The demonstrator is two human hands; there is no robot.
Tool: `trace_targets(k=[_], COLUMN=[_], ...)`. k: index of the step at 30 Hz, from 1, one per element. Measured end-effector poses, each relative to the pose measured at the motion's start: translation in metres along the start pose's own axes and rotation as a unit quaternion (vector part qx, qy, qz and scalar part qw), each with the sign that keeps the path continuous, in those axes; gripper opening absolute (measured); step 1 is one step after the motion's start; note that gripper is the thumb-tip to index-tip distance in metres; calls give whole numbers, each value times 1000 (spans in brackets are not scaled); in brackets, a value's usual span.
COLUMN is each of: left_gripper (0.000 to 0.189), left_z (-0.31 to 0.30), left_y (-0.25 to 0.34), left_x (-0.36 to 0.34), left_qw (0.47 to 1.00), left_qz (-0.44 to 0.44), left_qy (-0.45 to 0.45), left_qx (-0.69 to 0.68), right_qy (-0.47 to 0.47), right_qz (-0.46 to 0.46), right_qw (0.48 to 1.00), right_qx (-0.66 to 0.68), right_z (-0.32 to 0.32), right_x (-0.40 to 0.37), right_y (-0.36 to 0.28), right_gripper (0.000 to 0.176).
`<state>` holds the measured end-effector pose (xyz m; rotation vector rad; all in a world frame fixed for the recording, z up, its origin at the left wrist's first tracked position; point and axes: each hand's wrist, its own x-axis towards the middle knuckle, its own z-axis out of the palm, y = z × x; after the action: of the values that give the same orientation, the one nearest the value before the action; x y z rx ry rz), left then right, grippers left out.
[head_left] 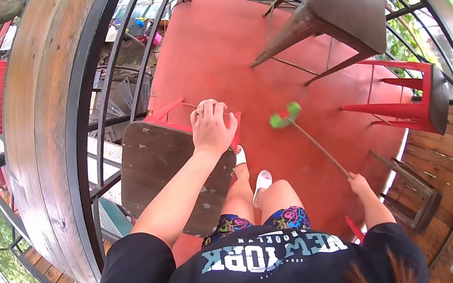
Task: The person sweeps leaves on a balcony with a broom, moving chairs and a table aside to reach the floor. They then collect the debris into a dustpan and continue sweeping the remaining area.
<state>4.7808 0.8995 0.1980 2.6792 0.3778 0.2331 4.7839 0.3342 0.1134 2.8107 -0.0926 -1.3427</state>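
My left hand (212,127) is at the far edge of a stool with a worn dark seat (168,173) and red legs, its fingers bent over that edge. Whether it grips the seat edge or only rests there is partly hidden. Off to the right, my right hand (357,182) is closed around the upper end of a thin stick (321,148). At the stick's far end, a green head with a red middle (285,115) is over the red floor (253,88), slightly blurred.
A tall dark stool (345,5) stands ahead to the right, with a red-legged stool (428,100) beyond my right hand. Black railing with a wooden ledge (46,131) runs along the left. A wooden frame (407,188) lies low at right.
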Motion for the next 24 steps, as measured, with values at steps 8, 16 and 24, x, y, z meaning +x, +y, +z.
trace_targets(k=[8, 16, 24], left_gripper=[18, 14, 17], left_z=[3, 13, 23], left_y=[9, 14, 15], left_x=[7, 14, 16], left_qw=[1000, 998, 999], left_qz=[7, 15, 3], left_qy=[-8, -42, -32], left_qx=[16, 40, 35], right_qy=[53, 100, 191], right_qz=[70, 46, 5], right_qw=[982, 948, 901], right_qx=[168, 299, 388], right_z=[-4, 54, 19], right_x=[-79, 125, 284], right_y=[-13, -148, -217], right_gripper=[35, 40, 41])
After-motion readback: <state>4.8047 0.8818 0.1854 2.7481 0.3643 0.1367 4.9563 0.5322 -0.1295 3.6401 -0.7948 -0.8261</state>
